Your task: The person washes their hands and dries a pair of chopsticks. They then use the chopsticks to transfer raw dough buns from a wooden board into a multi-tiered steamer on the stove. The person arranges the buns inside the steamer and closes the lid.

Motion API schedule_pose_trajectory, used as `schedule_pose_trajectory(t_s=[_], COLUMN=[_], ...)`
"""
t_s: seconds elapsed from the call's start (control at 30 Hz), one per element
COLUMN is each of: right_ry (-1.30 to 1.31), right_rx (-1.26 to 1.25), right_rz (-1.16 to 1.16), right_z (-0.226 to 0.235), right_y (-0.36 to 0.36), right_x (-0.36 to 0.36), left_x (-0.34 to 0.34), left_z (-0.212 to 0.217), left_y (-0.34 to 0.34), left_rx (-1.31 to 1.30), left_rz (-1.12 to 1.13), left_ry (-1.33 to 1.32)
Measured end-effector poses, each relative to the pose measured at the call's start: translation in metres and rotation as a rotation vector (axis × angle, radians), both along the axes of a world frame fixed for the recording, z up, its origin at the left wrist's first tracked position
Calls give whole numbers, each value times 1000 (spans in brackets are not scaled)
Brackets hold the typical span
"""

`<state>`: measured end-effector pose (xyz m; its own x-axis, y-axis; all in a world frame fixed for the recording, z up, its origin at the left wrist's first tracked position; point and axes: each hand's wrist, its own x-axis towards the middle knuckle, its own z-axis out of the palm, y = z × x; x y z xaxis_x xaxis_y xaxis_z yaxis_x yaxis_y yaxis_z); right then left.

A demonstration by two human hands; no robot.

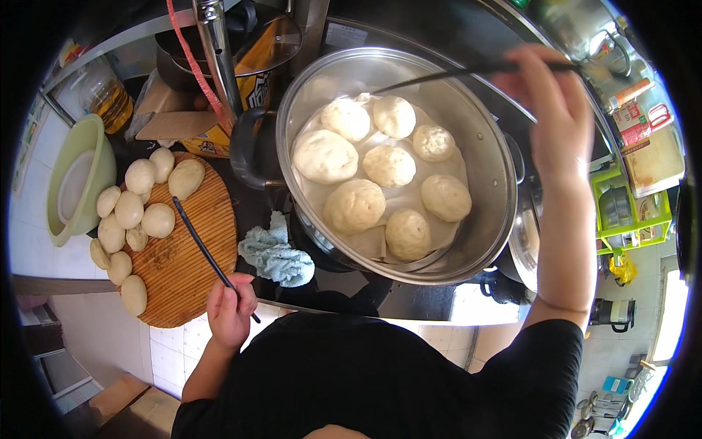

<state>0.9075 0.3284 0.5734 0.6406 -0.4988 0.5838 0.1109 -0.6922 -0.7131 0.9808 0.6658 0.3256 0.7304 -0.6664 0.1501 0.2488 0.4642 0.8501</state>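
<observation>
One green bowl (103, 172) at far left of the frame, just beside a round wooden board (183, 271). About a dozen pale dough balls (129, 209) clustered along the board's left and upper side, probably set there for easy reach. Slanting over the board's right part, a slim black stick (205, 245): long axis from upper left to lower right, far tip pointing up-left, touching or just short of the nearest ball, cannot tell which. Gripped near its lower end in the left hand (231, 311), lower left of centre, fingers curled in against the thumb, a short end jutting out below; perhaps held so far back for longer reach. Just right of there, a crumpled blue cloth (281, 256), likely placed handy for wiping.

Across the upper centre, a wide steel pot (479, 157) with eight pale buns (389, 166) on a thin white liner (402, 196), presumably spaced and lined against sticking. Crossing the pot's upper-right rim, a second dark stick (439, 75): long axis nearly level, rising slightly rightward, tip pointing left and a little down, near the top buns. Held at upper right in the right hand (552, 95), fingers bent around the shaft; motion-blurred, so exact finger placing hard to tell.
</observation>
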Motion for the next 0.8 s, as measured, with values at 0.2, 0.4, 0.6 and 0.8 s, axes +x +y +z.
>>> schedule_pose_trajectory(t_s=[0.2,0.4,0.6,0.8], right_ry=[-241,-7,-56,79], right_rx=[-123,-487,-437,-550], right_rz=[-84,-7,335,479], right_z=[-28,-71,-115,-126], right_y=[48,100,134,156], right_x=[-82,-127,-109,-94], left_x=[5,12,2,-15], left_z=[1,6,53,77], left_y=[-3,-11,-45,-58], left_rx=[-20,-174,-204,-355], left_rz=[-87,-232,-473,-684], left_ry=[-55,-94,-212,-11])
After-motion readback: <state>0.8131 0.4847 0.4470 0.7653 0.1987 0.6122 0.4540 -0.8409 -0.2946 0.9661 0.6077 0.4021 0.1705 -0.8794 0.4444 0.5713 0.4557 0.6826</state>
